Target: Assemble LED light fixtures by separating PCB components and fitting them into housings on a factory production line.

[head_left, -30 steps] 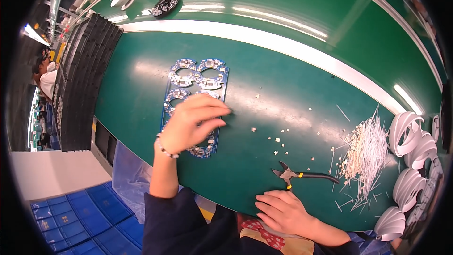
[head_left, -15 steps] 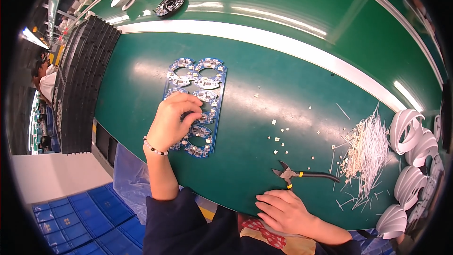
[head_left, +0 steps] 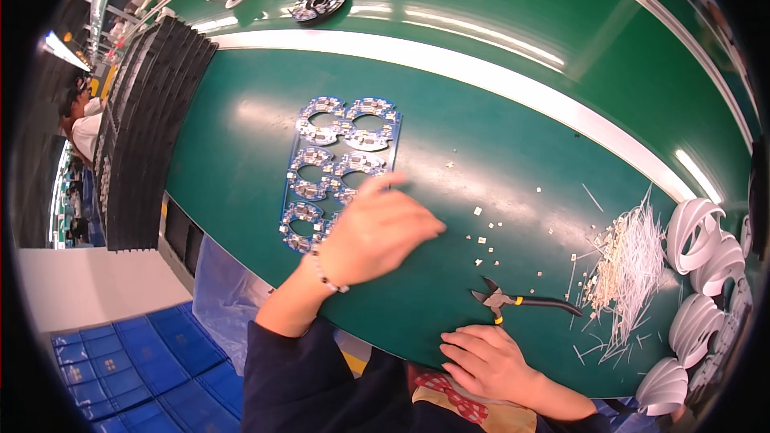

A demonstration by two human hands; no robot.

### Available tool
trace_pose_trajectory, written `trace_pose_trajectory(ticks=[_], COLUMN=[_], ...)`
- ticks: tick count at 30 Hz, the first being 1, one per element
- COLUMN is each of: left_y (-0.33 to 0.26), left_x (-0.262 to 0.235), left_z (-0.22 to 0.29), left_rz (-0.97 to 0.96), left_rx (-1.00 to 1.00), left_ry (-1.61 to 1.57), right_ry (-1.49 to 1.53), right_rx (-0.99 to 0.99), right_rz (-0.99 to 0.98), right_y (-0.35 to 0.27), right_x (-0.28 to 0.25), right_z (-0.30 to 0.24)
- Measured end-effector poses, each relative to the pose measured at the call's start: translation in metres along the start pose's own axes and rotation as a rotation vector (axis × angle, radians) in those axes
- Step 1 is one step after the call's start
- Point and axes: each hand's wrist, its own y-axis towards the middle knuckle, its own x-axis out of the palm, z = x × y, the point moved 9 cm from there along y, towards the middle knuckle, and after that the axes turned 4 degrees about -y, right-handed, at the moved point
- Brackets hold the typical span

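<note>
left hand (head_left: pixel 377 232), slightly blurred, hovers mid-frame with fingers loosely bent; whether it pinches anything, i cannot tell. it hides the lower right part of the blue printed circuit-board panel with oval cut-outs (head_left: pixel 313 180), which lies left of centre on the dark green tabletop (head_left: pixel 241 192). right hand (head_left: pixel 485 361), at lower centre, lies palm down with fingers loosely spread at the table's near edge, just beside the metal cutters with black handles and yellow bands (head_left: pixel 549 303); one handle runs out of sight at its fingers. small cream-coloured pieces (head_left: pixel 482 240) are scattered right of centre, before a heap of thin white strips (head_left: pixel 638 273). curved white plastic shells (head_left: pixel 694 236) crowd the right edge; stacked black ribbed trays (head_left: pixel 144 136) stand at upper left.
</note>
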Motion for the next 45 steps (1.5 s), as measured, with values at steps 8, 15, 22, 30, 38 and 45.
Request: trace_pose_trajectory(ticks=[8,15,22,30,38,45], left_y=[-0.019,-0.050,-0.051,-0.059,-0.034,-0.007], left_x=[-0.058,-0.070,-0.071,-0.076,-0.080,0.012], left_z=[-0.058,-0.095,-0.095,-0.097,-0.062,-0.012], left_rz=[0.140,0.072,0.054,0.097,0.317,-0.078], left_rx=[-0.329,-0.584,-0.609,-0.622,-0.417,-0.080], left_ry=[0.011,0.124,0.191,0.079,0.259,-0.110], right_ry=[-0.014,-0.001,0.003,-0.004,-0.022,0.002], right_rx=[0.025,0.017,0.018,0.017,0.011,-0.013], right_rz=[0.009,0.012,0.020,0.013,0.021,0.019], right_y=[-0.001,0.001,0.001,-0.003,-0.003,0.000], right_x=[-0.001,-0.003,-0.004,0.000,0.001,-0.002], right_z=[0.006,0.004,0.004,0.003,0.005,-0.001])
